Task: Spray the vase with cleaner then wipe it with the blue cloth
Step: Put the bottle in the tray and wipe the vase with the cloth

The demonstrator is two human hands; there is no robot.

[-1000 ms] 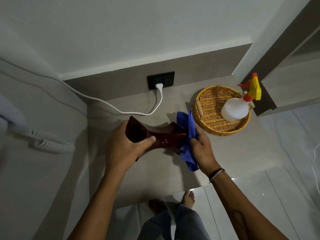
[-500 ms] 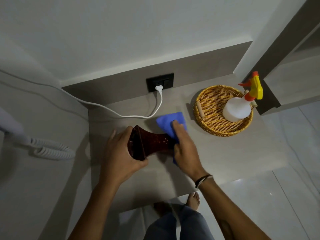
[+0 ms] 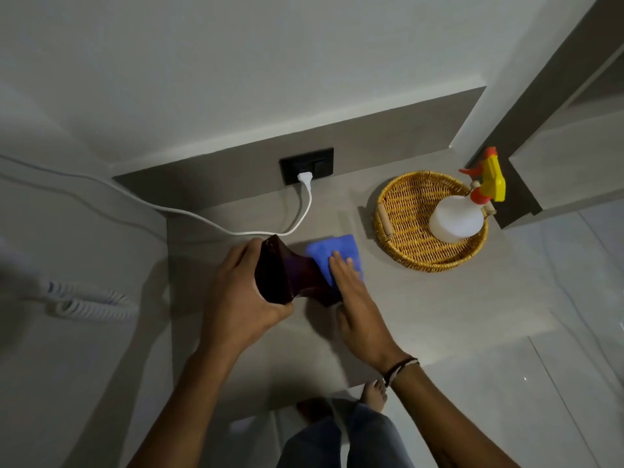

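A dark red glass vase (image 3: 287, 275) lies tilted on its side above the counter, its wide mouth toward the left. My left hand (image 3: 241, 295) grips it at the mouth end. My right hand (image 3: 354, 298) presses the blue cloth (image 3: 332, 256) flat over the vase's other end, fingers spread on top and thumb underneath. That end of the vase is hidden by the cloth and hand. The white spray bottle (image 3: 457, 217) with a yellow and orange trigger stands apart, at the right.
The bottle stands in a round wicker basket (image 3: 405, 211) at the counter's right rear. A white cable (image 3: 236, 228) runs from a black wall socket (image 3: 305, 165) across the grey counter (image 3: 422, 315). A coiled cord (image 3: 91, 304) hangs at the left. My bare foot (image 3: 373, 393) shows below the counter's front edge.
My right hand has moved the cloth from hanging bunched at the vase's end to spread over its top. The vase has turned in my left hand and shifted slightly left.
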